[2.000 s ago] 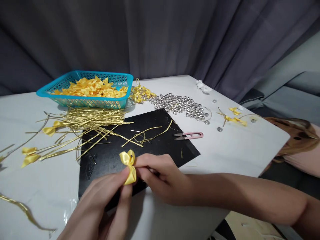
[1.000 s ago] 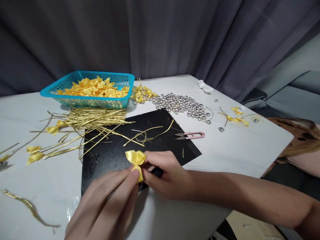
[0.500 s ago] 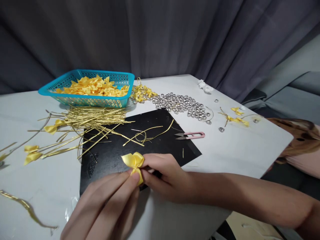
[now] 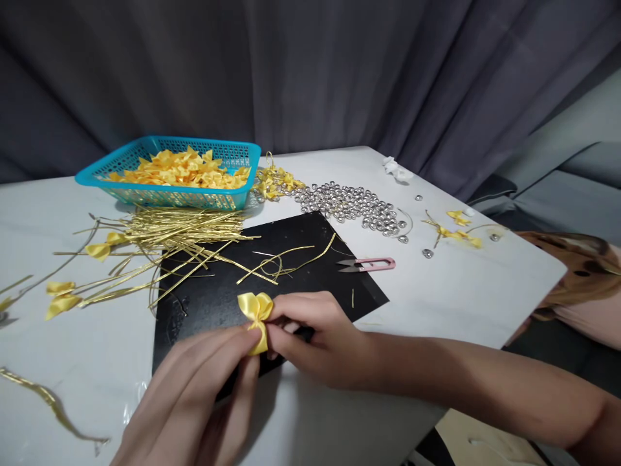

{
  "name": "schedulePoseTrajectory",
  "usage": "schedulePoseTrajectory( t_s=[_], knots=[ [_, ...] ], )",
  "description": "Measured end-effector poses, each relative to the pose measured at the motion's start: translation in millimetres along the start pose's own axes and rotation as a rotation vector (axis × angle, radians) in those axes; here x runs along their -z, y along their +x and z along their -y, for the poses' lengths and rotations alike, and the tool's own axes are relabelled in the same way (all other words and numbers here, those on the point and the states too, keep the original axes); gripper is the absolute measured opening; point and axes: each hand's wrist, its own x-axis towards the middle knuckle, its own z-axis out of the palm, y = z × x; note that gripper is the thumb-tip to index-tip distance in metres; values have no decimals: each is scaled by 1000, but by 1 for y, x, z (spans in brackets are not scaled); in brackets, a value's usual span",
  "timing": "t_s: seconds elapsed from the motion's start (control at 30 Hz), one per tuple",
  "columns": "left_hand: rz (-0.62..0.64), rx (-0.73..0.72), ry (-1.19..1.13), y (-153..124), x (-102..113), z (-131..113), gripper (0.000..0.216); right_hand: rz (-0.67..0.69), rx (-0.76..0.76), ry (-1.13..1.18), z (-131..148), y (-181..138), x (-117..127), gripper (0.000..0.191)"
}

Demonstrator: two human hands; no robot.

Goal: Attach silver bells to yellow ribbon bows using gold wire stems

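A yellow ribbon flower (image 4: pixel 256 307) with several satin petals is pinched between both my hands, above the near part of a black board (image 4: pixel 286 272). My left hand (image 4: pixel 194 382) grips it from the lower left, fingertips closed at its centre. From the right, my right hand (image 4: pixel 315 333) holds the petal edges between thumb and forefinger. What lies under the fingers is hidden. Just beyond the hands, gold wire strips (image 4: pixel 272 262) lie on the board. Pink-handled thread snips (image 4: pixel 371 264) rest near its right edge.
A blue basket (image 4: pixel 169 184) full of yellow petals stands at the back left, behind a heap of gold strips (image 4: pixel 184 225). Silver beads (image 4: pixel 349 202) spread across the back middle. Finished-looking yellow flowers (image 4: pixel 63 299) lie left; more sprigs (image 4: pixel 456 233) lie right on the white table (image 4: pixel 460 298).
Both hands and the ribbon flower have shifted slightly left and up. My left fingers have rolled a little on the flower. Everything else lies as before.
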Motion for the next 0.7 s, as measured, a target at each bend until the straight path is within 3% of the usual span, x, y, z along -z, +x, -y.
schedulePoseTrajectory(
  t_s=[0.07,0.17,0.27,0.37,0.53,0.7],
  knots=[
    [-2,40,1,3,-1,-5,44,-81,-57,5,2,0,0,5],
    [-15,81,22,8,-3,-12,33,-208,0,-69,6,2,4,25],
    [-28,67,51,12,-4,-15,27,-174,153,-187,8,6,9,13],
    [-50,14,68,13,-5,-13,27,-132,145,-211,7,11,11,2],
    [-55,-129,98,13,-5,-10,34,-80,163,-190,8,15,16,9],
    [-60,-165,76,12,-4,-9,41,-155,175,-169,14,18,20,12]
  ],
)
